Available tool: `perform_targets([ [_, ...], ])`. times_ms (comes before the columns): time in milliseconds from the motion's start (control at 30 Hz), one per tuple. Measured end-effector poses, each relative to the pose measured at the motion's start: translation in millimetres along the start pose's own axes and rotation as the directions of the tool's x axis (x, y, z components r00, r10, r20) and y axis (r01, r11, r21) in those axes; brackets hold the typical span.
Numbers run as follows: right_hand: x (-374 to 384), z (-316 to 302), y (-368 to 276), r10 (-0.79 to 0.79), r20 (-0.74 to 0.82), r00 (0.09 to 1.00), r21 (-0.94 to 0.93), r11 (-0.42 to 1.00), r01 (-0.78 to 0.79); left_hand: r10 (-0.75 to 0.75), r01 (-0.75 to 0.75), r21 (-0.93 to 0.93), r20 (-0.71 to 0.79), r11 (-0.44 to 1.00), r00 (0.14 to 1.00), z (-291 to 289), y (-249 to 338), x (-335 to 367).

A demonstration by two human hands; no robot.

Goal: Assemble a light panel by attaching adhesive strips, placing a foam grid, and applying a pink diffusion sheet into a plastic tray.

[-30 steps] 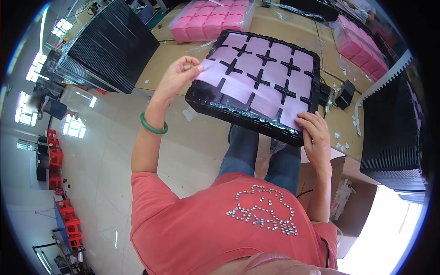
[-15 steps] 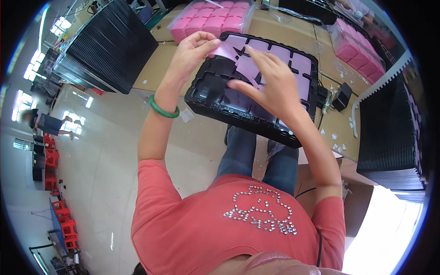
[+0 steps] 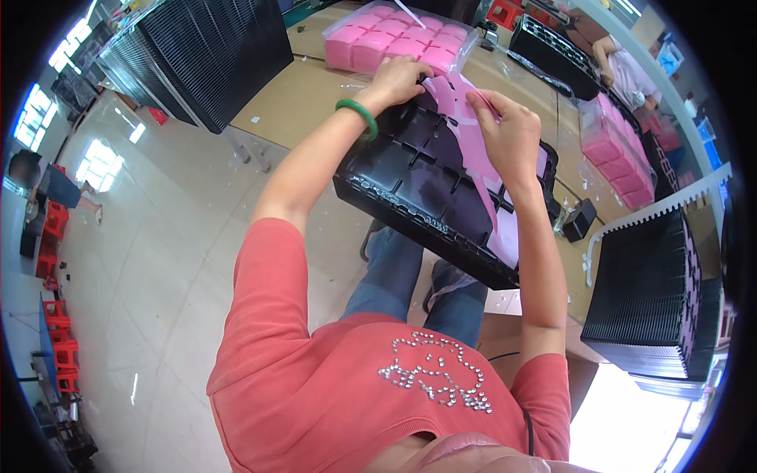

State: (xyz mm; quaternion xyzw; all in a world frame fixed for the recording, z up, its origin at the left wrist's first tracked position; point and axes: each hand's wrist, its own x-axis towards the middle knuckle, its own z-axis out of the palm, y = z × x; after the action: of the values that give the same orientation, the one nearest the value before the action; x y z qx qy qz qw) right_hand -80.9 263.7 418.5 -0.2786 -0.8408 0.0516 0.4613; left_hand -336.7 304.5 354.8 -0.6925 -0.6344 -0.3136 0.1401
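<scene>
A black plastic tray [image 3: 418,214] with slotted compartments rests on the table's near edge, over my legs. Above its surface a thin pink slotted sheet [image 3: 473,150] stands partly lifted and bent. My right hand [image 3: 509,130] pinches the sheet's upper edge between thumb and fingers. At the far left corner of the tray, my left hand [image 3: 400,81] is closed with its fingertips on the far end of the same sheet; the exact grip is partly hidden. Lilac pieces [image 3: 505,236] show in the tray's right side, under the sheet and beside my right forearm.
Behind the tray sits a clear bag of pink blocks [image 3: 394,39]. Tall stacks of black trays stand left [image 3: 213,63] and right [image 3: 643,284]. A small black box [image 3: 579,219] lies right of the tray. Another person's arm [image 3: 605,59] shows at the far right.
Both hands have moved to the far side of the tray. The pink sheet now stretches between them, and my right hand has gone from spread fingers to a pinch. The view has shifted.
</scene>
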Motion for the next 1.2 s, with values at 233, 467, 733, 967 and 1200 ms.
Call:
perform_targets([
  [233, -11, -4, -6, 0.043, -0.025, 0.999, 0.033, 0.999, -0.043, 0.083, -0.082, -0.109, 0.004, 0.991, 0.997, 19, -6, 17],
  [467, -7, -6, -6, -0.048, -0.052, 0.998, 0.019, 0.999, 0.049, -0.020, 0.030, -0.280, 0.037, 0.960, 0.999, 17, -17, 16],
  [733, -22, 19, -21, -0.181, 0.016, 0.983, 0.018, 0.983, 0.180, -0.317, 0.308, -0.620, 0.100, 0.721, 0.943, -35, 0, -61],
  [967, -38, 44, -27, -0.341, 0.170, 0.924, 0.014, 0.939, 0.344, -0.441, 0.671, -0.690, 0.531, 0.271, 0.724, -122, 55, -134],
  [1200, -40, 49, -42, -0.397, 0.270, 0.877, 0.138, 0.917, 0.373, -0.332, 0.632, -0.738, 0.549, 0.237, 0.767, -118, 63, -141],
])
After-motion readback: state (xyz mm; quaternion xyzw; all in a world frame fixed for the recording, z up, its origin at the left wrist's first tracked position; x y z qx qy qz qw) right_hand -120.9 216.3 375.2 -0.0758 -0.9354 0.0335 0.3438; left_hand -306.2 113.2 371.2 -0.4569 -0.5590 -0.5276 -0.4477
